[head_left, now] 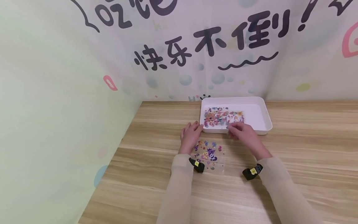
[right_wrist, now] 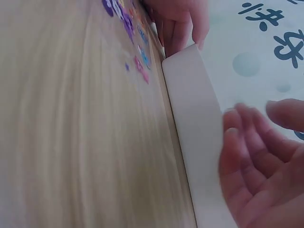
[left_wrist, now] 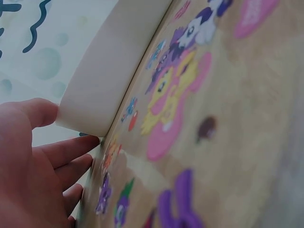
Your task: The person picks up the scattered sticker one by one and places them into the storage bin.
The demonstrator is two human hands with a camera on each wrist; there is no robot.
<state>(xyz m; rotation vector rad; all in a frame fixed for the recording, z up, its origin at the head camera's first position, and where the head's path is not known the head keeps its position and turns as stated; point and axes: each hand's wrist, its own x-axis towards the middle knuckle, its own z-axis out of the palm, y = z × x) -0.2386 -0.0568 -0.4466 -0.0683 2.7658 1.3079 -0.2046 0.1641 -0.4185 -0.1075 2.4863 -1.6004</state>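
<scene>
A shallow white tray [head_left: 236, 131] stands on the wooden table with sticker sheets [head_left: 221, 117] in its left half. At its near left corner is my left hand [head_left: 191, 136]; the thumb touches the corner and the other fingers spread beside it. My right hand [head_left: 243, 133] is over the tray's near wall, its fingers loosely bent. In the right wrist view a gap shows between that thumb [right_wrist: 285, 114] and the fingertips, with nothing visible in it. A clear sheet of pony stickers [head_left: 209, 154] lies flat on the table in front of the tray, partly behind my left hand and wrist.
Behind the tray rises a printed cloth wall [head_left: 179, 81] with large dark characters. Another pale cloth panel [head_left: 56, 109] borders the table on the left. The wooden table top [head_left: 307, 146] extends to the right, and each wrist wears a small black camera [head_left: 250, 173].
</scene>
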